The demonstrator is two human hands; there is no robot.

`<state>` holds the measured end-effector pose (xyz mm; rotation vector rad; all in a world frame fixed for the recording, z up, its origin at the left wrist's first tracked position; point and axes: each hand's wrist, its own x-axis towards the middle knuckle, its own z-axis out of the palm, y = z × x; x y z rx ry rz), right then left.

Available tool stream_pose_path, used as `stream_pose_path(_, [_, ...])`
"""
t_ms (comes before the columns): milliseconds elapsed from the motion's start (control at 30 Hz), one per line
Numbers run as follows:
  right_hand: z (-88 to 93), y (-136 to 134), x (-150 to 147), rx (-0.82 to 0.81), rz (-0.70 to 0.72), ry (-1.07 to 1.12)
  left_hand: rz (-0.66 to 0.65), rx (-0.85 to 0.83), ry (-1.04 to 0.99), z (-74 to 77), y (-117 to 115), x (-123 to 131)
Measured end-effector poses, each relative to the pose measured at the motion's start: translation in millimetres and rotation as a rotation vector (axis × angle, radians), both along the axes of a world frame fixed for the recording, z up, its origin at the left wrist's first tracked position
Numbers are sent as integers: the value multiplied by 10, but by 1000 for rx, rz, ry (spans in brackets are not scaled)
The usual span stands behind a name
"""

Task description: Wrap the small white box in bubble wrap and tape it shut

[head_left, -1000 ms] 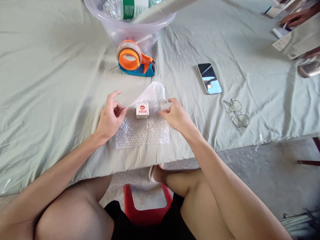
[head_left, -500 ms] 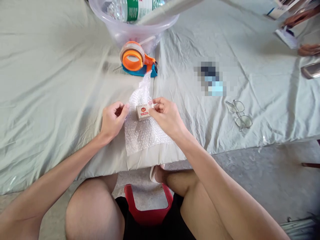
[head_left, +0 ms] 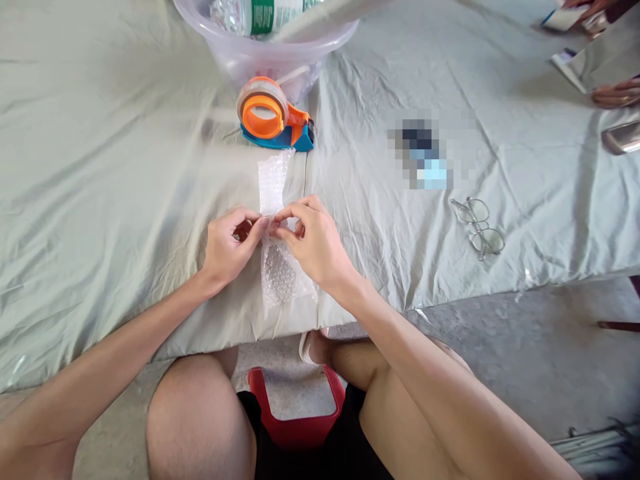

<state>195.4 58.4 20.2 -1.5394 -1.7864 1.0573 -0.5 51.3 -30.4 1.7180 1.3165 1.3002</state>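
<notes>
A sheet of clear bubble wrap lies on the cloth-covered table, folded lengthwise into a narrow strip. My left hand pinches its left edge with thumb and fingertips. From the other side, my right hand pinches the folded-over wrap, its fingertips almost meeting the left thumb. The small box with a red label is hidden under the wrap and my fingers. Just beyond the strip's far end stands an orange and blue tape dispenser with a roll of tape on it.
Behind the dispenser is a translucent plastic tub holding a green-labelled bottle. Eyeglasses and a pixelated item lie to the right. Another person's hand is at the far right near a phone. The table's front edge runs above my knees.
The bubble wrap's right side has been folded leftward over the small box, covering it. My right hand has moved left, close to my left hand. The other person's hands shifted slightly.
</notes>
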Motion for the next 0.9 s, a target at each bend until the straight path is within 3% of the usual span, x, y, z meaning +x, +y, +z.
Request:
stream_pose_path(133, [-25, 29, -25, 18, 21, -15, -6, 132, 146, 3, 8, -36])
stream_pose_path(300, [-21, 63, -6, -11, 34, 74, -12, 142, 177, -17, 29, -60])
stream_pose_path(500, [-9, 92, 22, -117, 37, 172, -68, -19, 74, -76, 44, -70])
stream_pose_path(600, [-25, 120, -2, -180, -68, 161, -48, -71, 51, -173, 65, -100])
stream_pose_path(733, [25, 178, -26, -326, -212, 149, 10, -107, 191, -267, 118, -150])
stream_pose_path(900, [115, 264, 11, -448, -134, 225, -77, -212, 341, -209, 182, -192])
